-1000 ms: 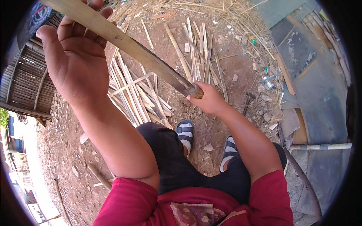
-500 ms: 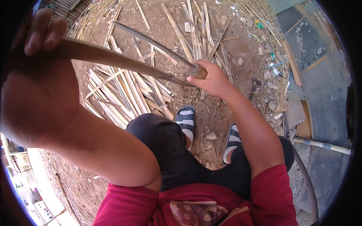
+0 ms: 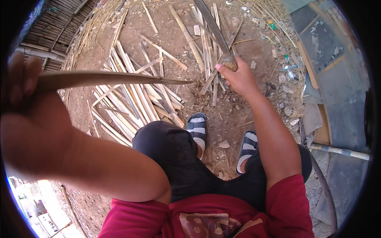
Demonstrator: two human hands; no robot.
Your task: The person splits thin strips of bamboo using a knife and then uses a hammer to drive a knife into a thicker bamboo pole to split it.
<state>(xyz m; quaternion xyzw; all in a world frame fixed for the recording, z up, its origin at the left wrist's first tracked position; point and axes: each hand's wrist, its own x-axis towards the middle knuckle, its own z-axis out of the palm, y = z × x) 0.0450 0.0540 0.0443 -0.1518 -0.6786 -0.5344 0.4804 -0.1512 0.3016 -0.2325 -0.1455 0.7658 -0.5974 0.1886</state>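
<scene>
Bamboo strip (image 3: 115, 78) gripped in left hand (image 3: 27, 115); right hand (image 3: 235, 76) clasps a wooden-handled blade (image 3: 214, 29).

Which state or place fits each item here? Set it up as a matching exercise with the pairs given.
Things:
1. bamboo strip
2. long blade
3. pile of split bamboo
4. striped sandals

Places or states:
a. on the person's feet
b. lying on the dirt ground
c. in the left hand, held level
d. in the right hand, by its wooden handle

Pairs: 1-c, 2-d, 3-b, 4-a
</scene>
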